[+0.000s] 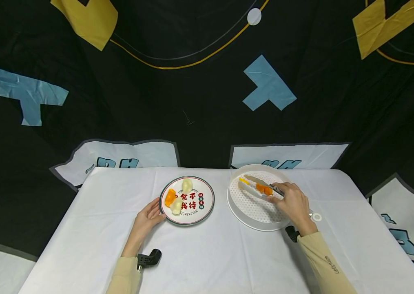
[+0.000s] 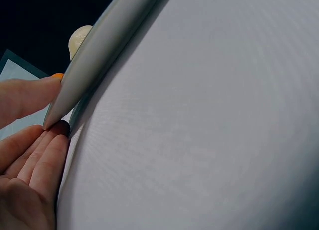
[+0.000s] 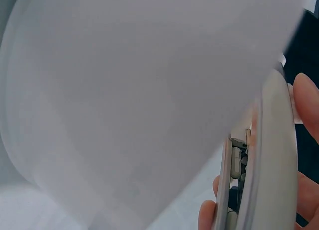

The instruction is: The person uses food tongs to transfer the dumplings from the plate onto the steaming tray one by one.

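Observation:
My left hand [image 1: 149,219] grips the near left rim of a round plate [image 1: 207,204], thumb above and fingers at its underside. On the plate, printed with red characters, lie two pale yellow pieces [image 1: 187,185] and an orange piece [image 1: 170,197]. My right hand [image 1: 294,204] holds a pair of tongs [image 1: 256,179] by the handles; a metal spring shows between the handles in the right wrist view. The tong arms reach into a round white tray [image 1: 241,214] with a dimpled floor. Orange pieces [image 1: 264,189] and a yellow bit [image 1: 244,180] show between the arms.
Plate and tray stand side by side on a white-covered table [image 1: 207,261], with a gap between them. A white ring [image 1: 316,217] at the tongs' end sticks out past the tray's right side. Behind hangs a black cloth [image 1: 192,114] with coloured shapes.

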